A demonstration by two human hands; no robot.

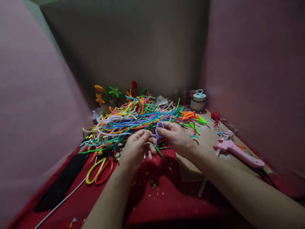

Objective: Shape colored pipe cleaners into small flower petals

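Observation:
A purple pipe cleaner [159, 126], bent into a loop, is held up between both hands in front of the pile. My right hand [173, 133] pinches the looped part between thumb and fingers. Just to the left, my left hand [140, 143] closes its thumb and forefinger on the thin end, its other fingers curled loosely below. Behind and beneath them spreads a big heap of colourful pipe cleaners [119, 122]. A green pipe cleaner [162, 154] pokes out below the hands.
Scissors with yellow and red handles [100, 171] lie left, near a black strip [64, 181] and a thin white rod [62, 203]. On the right, a pink glue gun [240, 152] rests on a brown board [190, 168]. A lidded jar [198, 100] and pipe-cleaner flowers [115, 92] stand behind.

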